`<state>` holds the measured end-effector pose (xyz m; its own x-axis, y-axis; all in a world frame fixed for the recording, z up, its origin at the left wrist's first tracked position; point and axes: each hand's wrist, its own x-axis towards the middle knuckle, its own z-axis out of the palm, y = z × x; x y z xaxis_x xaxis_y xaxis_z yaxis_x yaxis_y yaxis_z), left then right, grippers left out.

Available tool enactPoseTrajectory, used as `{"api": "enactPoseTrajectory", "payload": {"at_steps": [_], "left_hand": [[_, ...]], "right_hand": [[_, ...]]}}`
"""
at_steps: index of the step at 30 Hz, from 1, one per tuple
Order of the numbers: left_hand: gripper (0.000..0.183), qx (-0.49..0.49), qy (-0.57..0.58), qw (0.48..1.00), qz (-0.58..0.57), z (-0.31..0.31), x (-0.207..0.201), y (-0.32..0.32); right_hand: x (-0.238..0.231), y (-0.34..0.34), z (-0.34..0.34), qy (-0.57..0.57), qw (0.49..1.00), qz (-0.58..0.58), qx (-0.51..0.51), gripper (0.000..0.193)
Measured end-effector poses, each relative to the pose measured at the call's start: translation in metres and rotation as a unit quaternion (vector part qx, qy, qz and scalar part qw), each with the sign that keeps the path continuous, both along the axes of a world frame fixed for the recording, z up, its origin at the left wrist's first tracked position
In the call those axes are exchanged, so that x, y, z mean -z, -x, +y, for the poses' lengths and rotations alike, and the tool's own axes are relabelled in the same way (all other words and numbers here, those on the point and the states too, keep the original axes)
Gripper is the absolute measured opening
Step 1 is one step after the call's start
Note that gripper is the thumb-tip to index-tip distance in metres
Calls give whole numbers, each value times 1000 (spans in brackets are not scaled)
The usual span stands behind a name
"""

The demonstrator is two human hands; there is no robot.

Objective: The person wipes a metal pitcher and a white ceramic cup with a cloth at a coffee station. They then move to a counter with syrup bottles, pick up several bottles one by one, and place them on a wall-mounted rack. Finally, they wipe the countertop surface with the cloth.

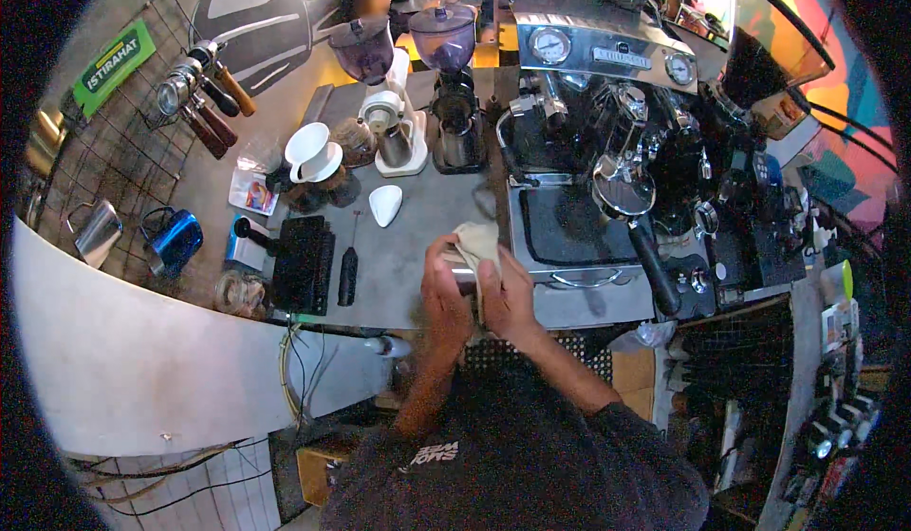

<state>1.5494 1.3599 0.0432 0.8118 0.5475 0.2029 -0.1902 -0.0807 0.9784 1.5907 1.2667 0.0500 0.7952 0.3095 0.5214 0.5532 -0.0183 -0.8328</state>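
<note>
Both hands meet above the front edge of the grey counter. My left hand (443, 292) is closed round a shiny metal vessel (462, 273), mostly hidden by fingers and cloth, so its exact kind does not show. A cream cloth (477, 242) bunches up over the vessel's top. My right hand (509, 296) grips that cloth and presses it to the vessel's right side. Beyond them on the counter (408, 265) lie a small white scoop-shaped dish (384, 205) and, to the left, a slim black handheld whisk (349, 270).
An espresso machine (607, 49) with its drip tray (579, 225) stands right; a portafilter (653, 265) juts toward me. Two grinders (389, 123) (460, 123) stand behind. Leftward are a black scale (304, 263), a white dripper (311, 151), a glass jar (241, 293) and a blue pitcher (175, 242).
</note>
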Motion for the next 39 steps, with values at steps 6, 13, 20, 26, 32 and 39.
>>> {"api": "enactPoseTrajectory", "payload": {"at_steps": [6,13,20,26,32,39], "left_hand": [[48,-109,231,965,-58,9,18,-17],[52,-134,396,908,0,22,2,-25],[55,34,385,904,-184,67,24,-39],[50,-118,134,979,-103,33,16,-41],[44,-1,212,977,-17,25,23,-36],[42,-5,459,888,-32,20,9,-41]], "right_hand": [[39,-23,-5,-187,887,402,-129,41],[15,11,5,-47,973,199,-107,38],[20,21,-4,-92,922,326,-185,37],[43,12,6,-128,928,331,-116,42],[45,4,11,-223,895,363,-133,35],[51,-8,3,-387,728,552,-120,40]]}}
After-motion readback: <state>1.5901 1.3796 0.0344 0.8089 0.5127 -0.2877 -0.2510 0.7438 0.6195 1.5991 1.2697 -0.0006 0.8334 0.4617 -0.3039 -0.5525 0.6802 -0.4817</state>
